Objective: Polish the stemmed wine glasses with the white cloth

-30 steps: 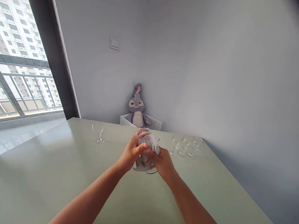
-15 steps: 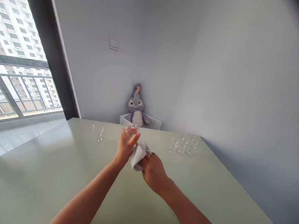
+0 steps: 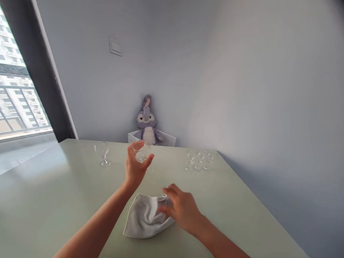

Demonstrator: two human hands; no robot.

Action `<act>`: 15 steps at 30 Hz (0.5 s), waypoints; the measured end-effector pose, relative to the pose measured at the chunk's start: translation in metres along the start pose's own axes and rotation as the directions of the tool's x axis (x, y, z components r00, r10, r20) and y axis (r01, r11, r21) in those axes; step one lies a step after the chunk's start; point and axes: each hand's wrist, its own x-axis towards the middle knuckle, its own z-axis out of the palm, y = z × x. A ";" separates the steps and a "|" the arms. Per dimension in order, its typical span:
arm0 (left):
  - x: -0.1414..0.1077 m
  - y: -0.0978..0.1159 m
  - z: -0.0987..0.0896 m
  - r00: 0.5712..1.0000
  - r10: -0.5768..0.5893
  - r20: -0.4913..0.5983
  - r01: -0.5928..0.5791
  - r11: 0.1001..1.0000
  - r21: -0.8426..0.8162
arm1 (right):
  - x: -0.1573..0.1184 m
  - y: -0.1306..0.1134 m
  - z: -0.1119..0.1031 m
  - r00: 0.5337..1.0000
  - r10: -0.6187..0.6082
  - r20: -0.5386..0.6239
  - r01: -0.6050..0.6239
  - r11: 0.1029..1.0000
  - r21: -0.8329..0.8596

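My left hand [image 3: 136, 164] holds a clear stemmed glass [image 3: 143, 152] by its bowl, fingers behind and thumb at the right side. The foot of this glass is hard to make out. A light grey cloth [image 3: 144, 219] lies crumpled on the table, nearer to me. Over the cloth's right end hovers my right hand [image 3: 179, 204], slightly blurred, its thumb and fingers apart and nothing between them. Whether its fingertips still touch the cloth I cannot tell.
Another stemmed glass [image 3: 104, 154] stands upright on the pale green table [image 3: 244, 221] at left. Several more glasses [image 3: 201, 160] are grouped near the far right edge. Behind the table, a purple plush toy [image 3: 146, 120] sits in a white perforated basket [image 3: 170, 141] against the wall.
My right hand has let go of the cloth, which now lies spread on the table. My left hand keeps the glass, no longer touching the cloth. The view has turned slightly right.
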 end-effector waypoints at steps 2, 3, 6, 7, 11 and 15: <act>-0.017 0.008 0.010 0.988 0.027 0.153 -0.018 0.998 -0.061 | 0.003 -0.002 -0.011 0.977 0.142 -0.162 -0.116 0.980 0.159; -0.028 0.011 0.016 0.968 0.036 0.248 -0.009 0.994 -0.106 | 0.005 -0.002 -0.014 0.962 0.194 -0.190 -0.146 0.960 0.240; -0.059 0.019 0.031 0.867 0.019 0.497 0.080 0.981 -0.176 | 0.006 0.001 -0.007 0.948 0.287 -0.140 -0.194 0.867 0.459; -0.067 0.019 0.035 0.833 0.001 0.553 0.105 0.982 -0.159 | 0.006 0.006 -0.002 0.944 0.307 -0.119 -0.208 0.836 0.507; -0.074 0.001 0.034 0.784 -0.110 0.611 0.167 0.985 -0.037 | 0.001 0.051 0.009 0.865 0.477 -0.158 -0.345 0.792 0.504; -0.055 -0.033 0.012 0.846 -0.322 0.425 0.359 0.933 -0.008 | -0.001 0.113 0.003 0.707 0.655 -0.267 -0.530 0.741 0.413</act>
